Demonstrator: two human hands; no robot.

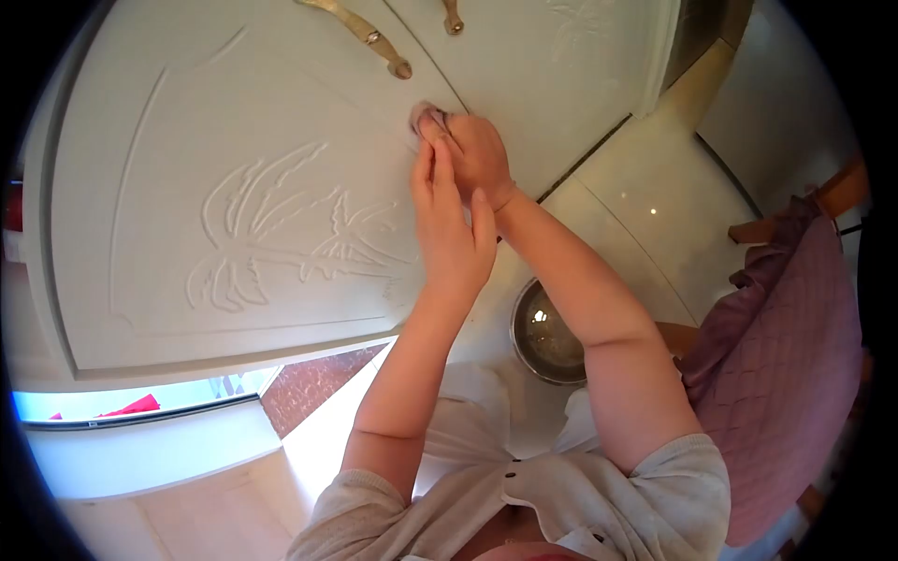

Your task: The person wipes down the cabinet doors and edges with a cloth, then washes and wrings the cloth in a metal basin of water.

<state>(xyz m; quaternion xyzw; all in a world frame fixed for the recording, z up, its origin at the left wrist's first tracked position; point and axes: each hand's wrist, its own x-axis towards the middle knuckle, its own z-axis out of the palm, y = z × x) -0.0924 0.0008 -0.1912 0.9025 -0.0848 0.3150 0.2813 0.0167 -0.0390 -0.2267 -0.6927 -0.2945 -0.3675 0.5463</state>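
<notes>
My right hand (482, 157) is closed around a small, crumpled, pale pinkish cloth (419, 114), most of it hidden by the fingers. The cloth is against a white cabinet door (168, 187), close to the seam between two doors. My left hand (451, 229) lies just below, its fingers stretched out and their tips at the right hand's fingers. No object shows in the left hand. A raised palm-tree pattern (271, 234) decorates the door to the left of both hands. Above them is a gold-coloured door handle (369, 37).
A round metal basin (517, 329), apparently with water in it, stands on the tiled floor (617, 224) below my right forearm. To the right is a chair with a purple quilted cover (786, 374). A second handle (453, 17) is at the top. A window (187, 400) is at lower left.
</notes>
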